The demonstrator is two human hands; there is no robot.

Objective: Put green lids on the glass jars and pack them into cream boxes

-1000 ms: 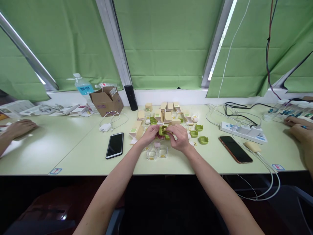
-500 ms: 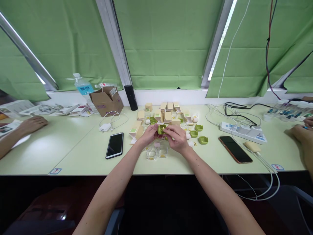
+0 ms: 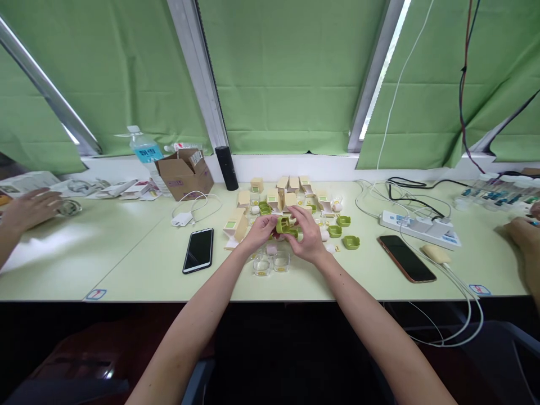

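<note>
My left hand pinches a small green plastic case, its open side tilted toward the right. My right hand is just beside it, with thumb and fingers apart and curved about the case's right side. Whether its fingertips touch the case I cannot tell. Below my hands stand two clear plastic cups with yellow marks inside. More green cases lie to the right of my right hand. Small cream cardboard boxes, some with flaps open, are grouped behind and to the left.
A black-screened phone lies at left, another phone at right near a power strip with cables. Behind are a brown carton and a black cylinder. Other people's hands show at the left and right edges.
My right hand's fingers have come out of the green case and spread apart. The case has tilted to the right. At far left, another person's hand has lifted and shifted left.
</note>
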